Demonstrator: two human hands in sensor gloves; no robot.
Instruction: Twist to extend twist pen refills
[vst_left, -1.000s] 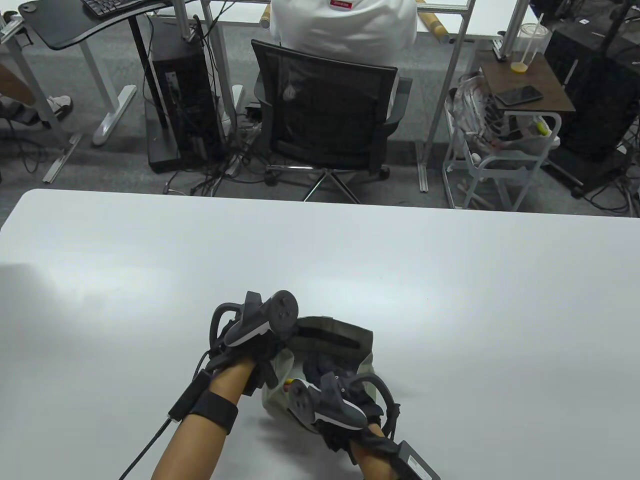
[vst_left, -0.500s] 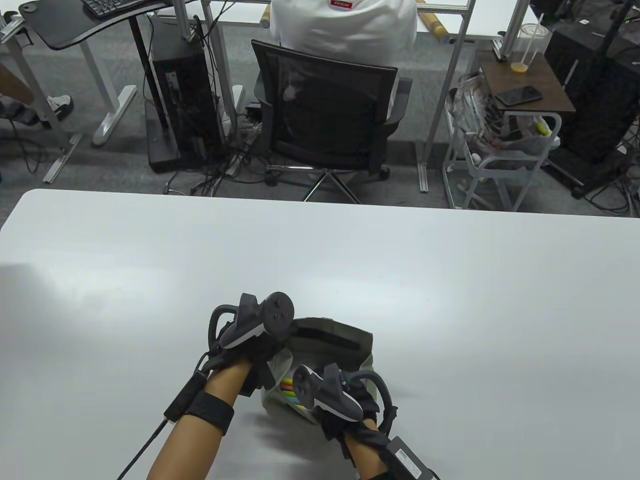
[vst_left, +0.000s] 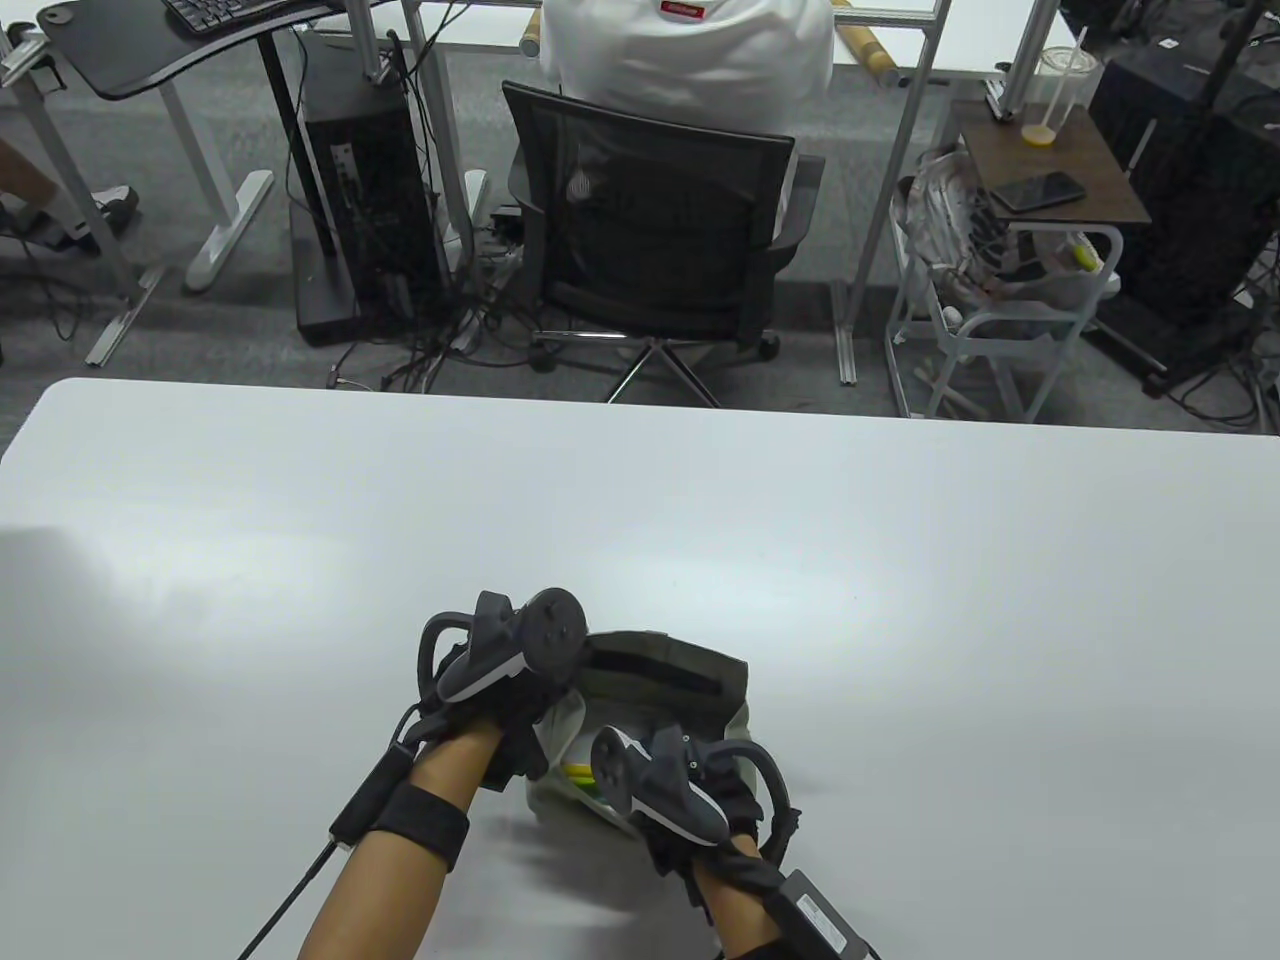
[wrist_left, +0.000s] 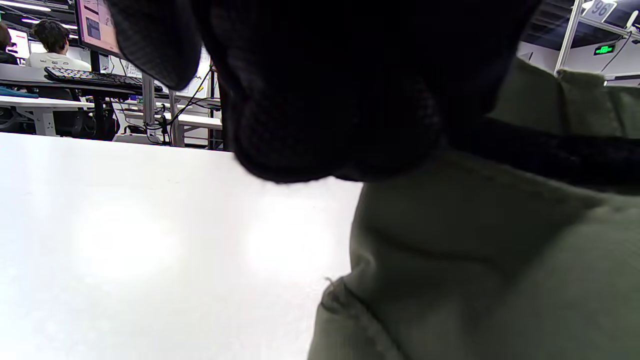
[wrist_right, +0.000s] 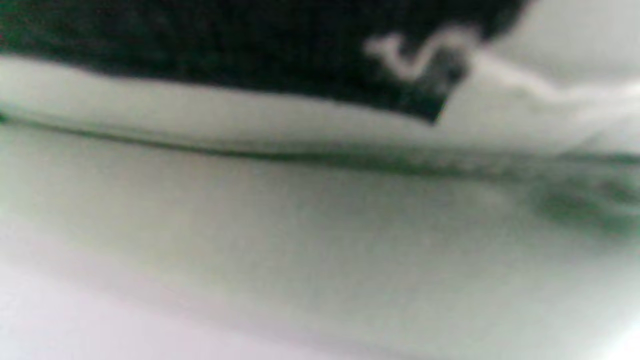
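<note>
Near the table's (vst_left: 300, 520) front edge, left hand (vst_left: 500, 690) holding the pouch (vst_left: 700, 680) mouth wide, right hand (vst_left: 690, 800) now deeper inside over the pens (vst_left: 578, 775), grip hidden; fewer pens showing than before, suggesting one being picked

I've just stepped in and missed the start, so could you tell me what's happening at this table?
A person in black sensor gloves is working at an olive-green fabric pouch lying on the white table. The left hand is at the pouch's left edge, apparently keeping its mouth open, while the right hand is at the opening. A few brightly coloured pens show inside, yellow and green most clearly. No pen is out yet, so the twisting has not begun. The fingers of both hands are hidden.
</note>
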